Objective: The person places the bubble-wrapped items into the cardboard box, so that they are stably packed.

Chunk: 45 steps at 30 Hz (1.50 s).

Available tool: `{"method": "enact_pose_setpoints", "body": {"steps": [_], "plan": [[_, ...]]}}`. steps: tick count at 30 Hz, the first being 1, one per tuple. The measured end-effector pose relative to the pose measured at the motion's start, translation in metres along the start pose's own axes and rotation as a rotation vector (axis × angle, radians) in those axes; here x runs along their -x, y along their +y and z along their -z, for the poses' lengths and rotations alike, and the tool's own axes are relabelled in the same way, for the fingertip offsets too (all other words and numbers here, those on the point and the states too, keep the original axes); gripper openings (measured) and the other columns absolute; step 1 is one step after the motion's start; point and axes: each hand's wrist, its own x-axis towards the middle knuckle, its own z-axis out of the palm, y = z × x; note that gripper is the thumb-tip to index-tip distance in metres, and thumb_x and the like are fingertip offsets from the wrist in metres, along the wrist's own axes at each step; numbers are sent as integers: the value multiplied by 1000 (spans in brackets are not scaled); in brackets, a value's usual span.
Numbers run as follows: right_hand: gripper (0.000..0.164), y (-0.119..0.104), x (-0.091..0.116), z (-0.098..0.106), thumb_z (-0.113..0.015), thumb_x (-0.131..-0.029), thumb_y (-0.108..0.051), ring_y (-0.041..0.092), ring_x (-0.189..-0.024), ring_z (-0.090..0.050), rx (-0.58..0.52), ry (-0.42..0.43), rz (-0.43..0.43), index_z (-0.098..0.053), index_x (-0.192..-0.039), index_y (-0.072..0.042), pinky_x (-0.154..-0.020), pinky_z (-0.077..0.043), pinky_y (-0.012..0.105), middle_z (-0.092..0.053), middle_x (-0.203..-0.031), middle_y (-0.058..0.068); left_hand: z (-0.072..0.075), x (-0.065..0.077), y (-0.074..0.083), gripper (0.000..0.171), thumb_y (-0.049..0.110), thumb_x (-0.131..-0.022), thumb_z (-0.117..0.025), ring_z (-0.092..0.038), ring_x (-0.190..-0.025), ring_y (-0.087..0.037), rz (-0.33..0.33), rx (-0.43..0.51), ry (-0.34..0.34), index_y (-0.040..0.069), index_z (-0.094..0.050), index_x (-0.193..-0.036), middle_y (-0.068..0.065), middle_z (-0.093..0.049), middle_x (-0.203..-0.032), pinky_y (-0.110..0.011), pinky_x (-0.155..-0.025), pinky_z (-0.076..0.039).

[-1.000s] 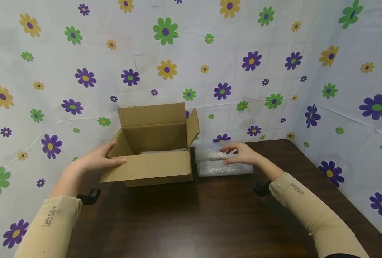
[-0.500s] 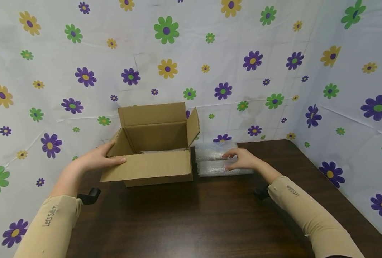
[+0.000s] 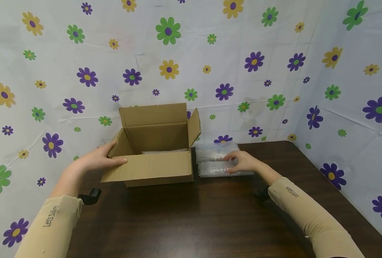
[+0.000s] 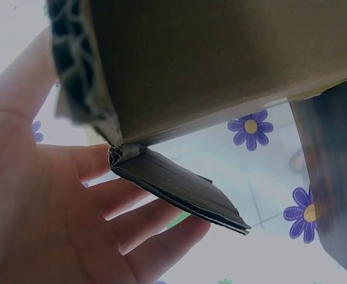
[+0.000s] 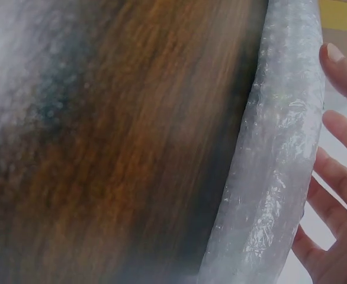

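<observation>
An open cardboard box (image 3: 160, 168) stands on the table with its flaps spread. My left hand (image 3: 95, 157) holds its left front corner, thumb on the front flap (image 3: 152, 166) and fingers behind the left side flap (image 4: 179, 183). Right of the box lie two bubble-wrapped bundles, a front one (image 3: 211, 169) and a rear one (image 3: 208, 153). Over the front bundle is my right hand (image 3: 247, 162), thumb and fingers apart and loosely bent. In the right wrist view its fingertips (image 5: 333, 124) reach the bundle's edge; whether they press on it, I cannot tell.
Some clear wrapping (image 3: 163, 151) shows inside the box; the rest of its contents is hidden by the front flap. The dark wooden table (image 3: 191, 218) extends in front. A flowered sheet (image 3: 191, 64) hangs close behind the box, and another wall runs along the right.
My right hand has come down and slightly right, from above the rear bundle to over the front one. My left hand stays on the box corner.
</observation>
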Motion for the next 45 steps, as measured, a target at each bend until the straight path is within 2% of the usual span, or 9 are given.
{"method": "enact_pose_setpoints", "body": {"steps": [8,15,25,36,45], "plan": [[62,-5,-2,0,-84,-73,-39,28,-111,-57,11,-53,1,-66,-126,-11,-93,-47,50,-63,-124,7,-1,-2,0,102,52,-90,-62,-15,-134,-59,0,1,3,-13,-8,-149,-41,-12,-150,-69,-105,-20],[66,-5,-1,-2,-84,-73,-40,28,-117,-53,43,-83,-6,-63,-131,-14,-98,-43,50,-59,-125,7,1,-3,1,102,52,-90,-61,-17,-134,-58,-1,-15,4,-12,-8,-149,-41,-13,-149,-68,-105,-21],[64,-4,-1,-4,-83,-75,-34,34,-123,-51,51,-87,47,-62,-131,-11,-100,-41,55,-59,-132,11,1,-4,2,102,52,-90,-61,-17,-134,-58,-4,-10,0,-12,-7,-150,-40,-13,-150,-69,-105,-21],[63,-9,1,-6,-84,-75,-33,29,-124,-52,46,-83,21,-63,-130,-14,-103,-41,51,-60,-132,6,0,-4,1,102,52,-91,-61,-17,-135,-58,-7,-9,-1,-12,-8,-150,-39,-13,-150,-68,-105,-21],[64,-15,4,3,-84,-74,-38,29,-122,-53,56,-60,11,-63,-131,-17,-100,-42,51,-61,-130,6,0,-3,-1,103,53,-90,-61,-15,-135,-58,5,2,-7,-10,-6,-150,-39,-12,-151,-69,-105,-20]]}}
